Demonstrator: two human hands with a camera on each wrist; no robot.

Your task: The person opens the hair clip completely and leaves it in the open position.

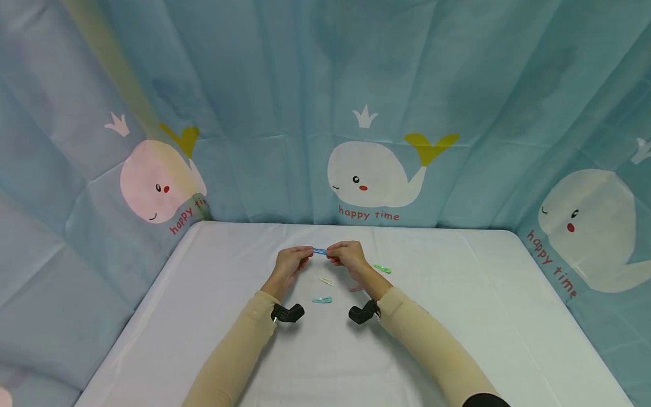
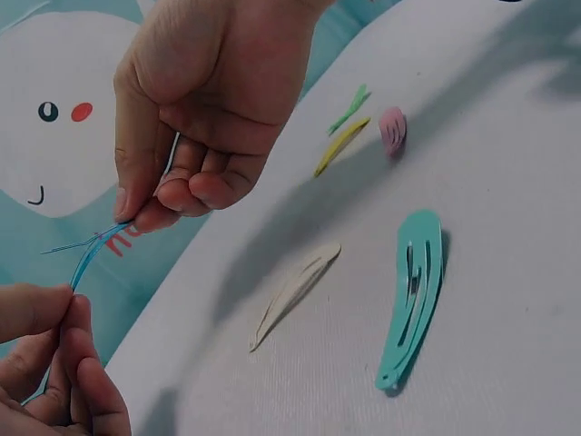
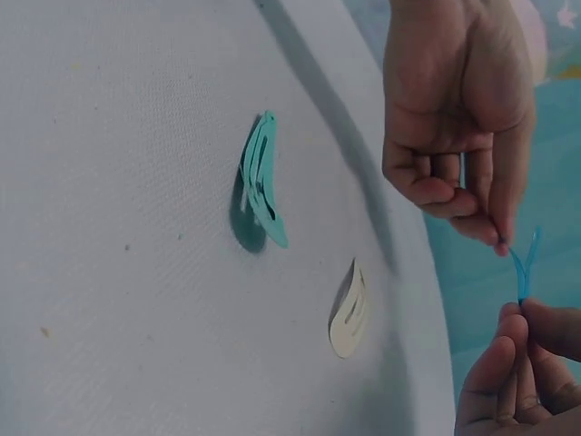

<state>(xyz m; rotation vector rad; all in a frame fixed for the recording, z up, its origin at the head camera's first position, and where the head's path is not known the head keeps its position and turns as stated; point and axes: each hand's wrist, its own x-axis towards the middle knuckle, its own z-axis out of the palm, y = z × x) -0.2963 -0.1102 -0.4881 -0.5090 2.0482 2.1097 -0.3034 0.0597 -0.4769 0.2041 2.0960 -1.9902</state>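
The left grip [image 1: 291, 264] and right grip [image 1: 351, 255] are pinching a blue snap hair clip [image 1: 319, 251] between them above the desk [image 1: 458, 322], partly hiding it. The right arm [image 1: 377, 282] is partly covering a pink clip [image 1: 355, 289]; a yellow clip [image 2: 342, 147] is showing only to the left wrist.
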